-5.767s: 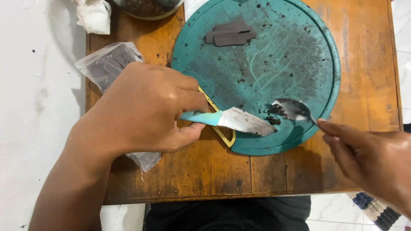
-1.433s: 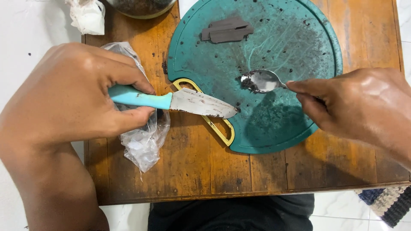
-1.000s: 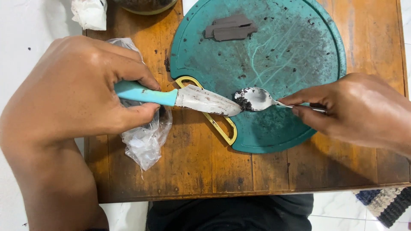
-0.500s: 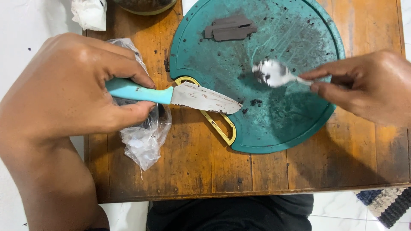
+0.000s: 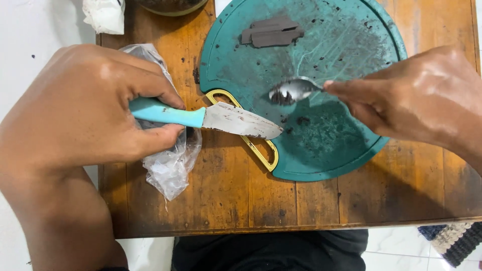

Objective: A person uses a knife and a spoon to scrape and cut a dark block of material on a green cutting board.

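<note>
L hand [image 5: 85, 115] grips a blue knife [image 5: 201, 116], blade tip over the round green board [image 5: 346, 60]. R hand [image 5: 416, 98] pinches 1 spoon [image 5: 291, 91] w/ dark bits, over the board's middle.

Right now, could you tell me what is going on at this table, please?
A person is working over a round teal cutting board on a wooden table. The left hand grips a knife with a light blue handle, its smeared blade reaching onto the board. The right hand holds a spoon with dark bits in its bowl over the board. Dark crumbs dot the board, flat dark pieces lie near its far edge, and a clear plastic bag lies under the left hand.
</note>
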